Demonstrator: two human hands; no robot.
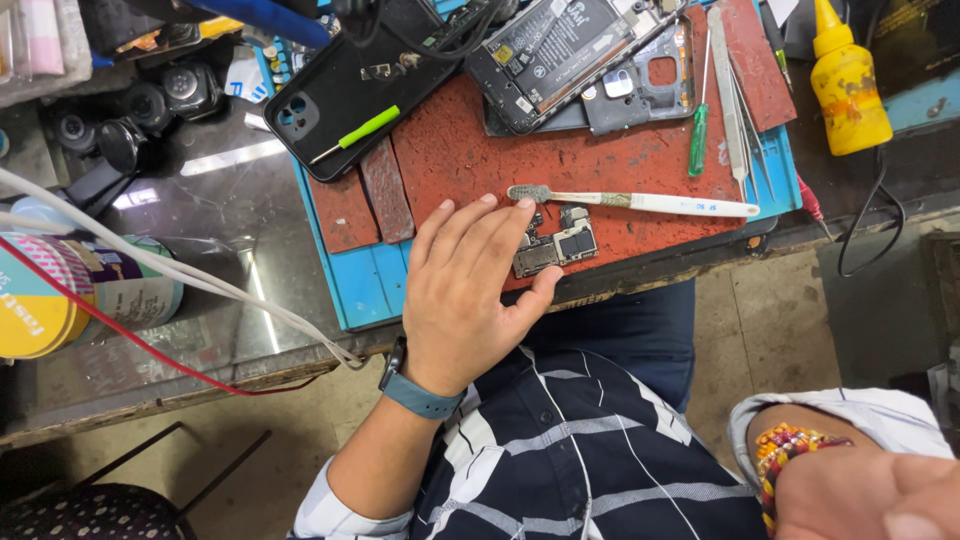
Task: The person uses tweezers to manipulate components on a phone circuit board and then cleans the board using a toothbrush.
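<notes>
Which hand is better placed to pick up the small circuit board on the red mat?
The left hand: it lies flat on the red mat, thumb and fingers touching the circuit board. The right hand is off the bench at the lower right, well away from it.

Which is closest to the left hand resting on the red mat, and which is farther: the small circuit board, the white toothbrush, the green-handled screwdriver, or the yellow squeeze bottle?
From the left hand, in the head view:
1. Small circuit board, touching the thumb and fingertips on the red mat.
2. White toothbrush, just beyond the fingertips.
3. Green-handled screwdriver, farther up and to the right.
4. Yellow squeeze bottle, at the top right corner.
</notes>
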